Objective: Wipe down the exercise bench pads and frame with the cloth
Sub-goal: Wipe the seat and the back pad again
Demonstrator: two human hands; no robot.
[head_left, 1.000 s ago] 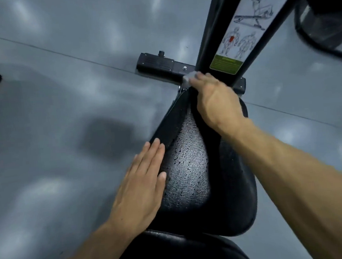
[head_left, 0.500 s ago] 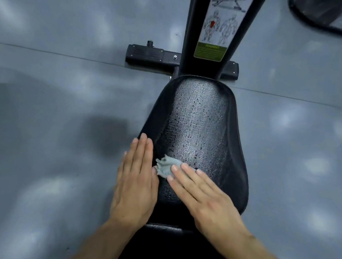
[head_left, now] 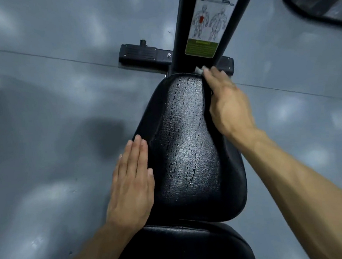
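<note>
While pressing flat on the left edge of the black seat pad [head_left: 188,148], left hand [head_left: 130,185] open, fingers straight and close together, holding nothing. Right hand [head_left: 228,104] stretched out to the far right corner of the same pad, fingers pressing down on a small grey cloth [head_left: 199,70]; only a little bit of cloth peeking out past the fingertips, right where the pad meets the black frame post [head_left: 177,26]. Cannot tell if those fingers curl round the cloth or just push on it.

Seat pad shaped like a pear, narrow far away and wide close by. Bumpy, shiny top with lots of tiny cracks and worn spots, smooth rolled edges. Second black pad [head_left: 185,248] just below it, smooth and puffy, almost touching.

Long white sticker [head_left: 208,16] running up the post, with line drawings of a bench and two body shapes, one with a red patch on the tummy. Green box at the bottom of the sticker, words too small to read.

Flat black foot bar [head_left: 139,54] lying across the floor behind the pad, with small screws and a knob. Grey floor [head_left: 42,119], smooth and glossy, with soft white light spots and a thin straight line across it.
</note>
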